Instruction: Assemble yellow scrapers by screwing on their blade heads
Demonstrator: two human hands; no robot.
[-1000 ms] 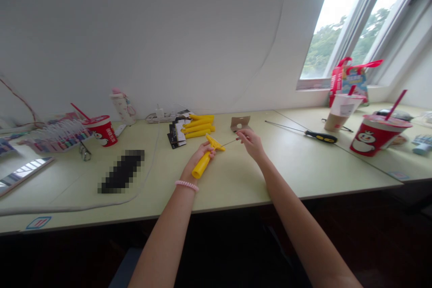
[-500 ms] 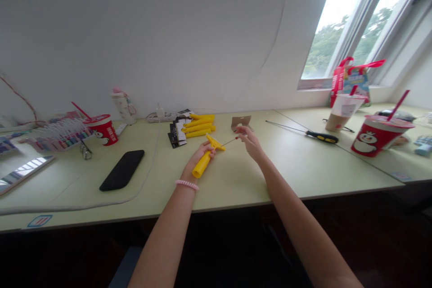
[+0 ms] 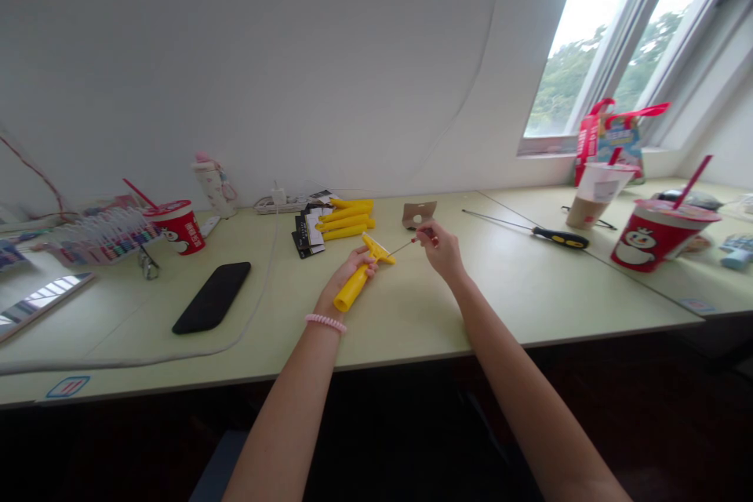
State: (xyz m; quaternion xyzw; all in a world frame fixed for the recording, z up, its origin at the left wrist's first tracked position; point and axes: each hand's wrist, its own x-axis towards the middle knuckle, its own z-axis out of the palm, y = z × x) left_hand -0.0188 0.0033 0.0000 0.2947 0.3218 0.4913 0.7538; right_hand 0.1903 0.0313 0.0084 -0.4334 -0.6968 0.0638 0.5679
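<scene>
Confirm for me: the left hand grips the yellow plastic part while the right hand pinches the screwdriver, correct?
Not quite: the right hand isn't on the screwdriver, which lies apart from it on the desk. The head view shows that hand pinching a thin metal rod. The left hand does grip the yellow plastic part, as you said.

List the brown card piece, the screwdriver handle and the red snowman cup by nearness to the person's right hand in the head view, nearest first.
From the right hand, nearest first:
1. Brown card piece: on the desk, just beyond the hand and to its left.
2. Screwdriver handle: on the desk, to the hand's right.
3. Red snowman cup: farther right, past the handle.
</scene>
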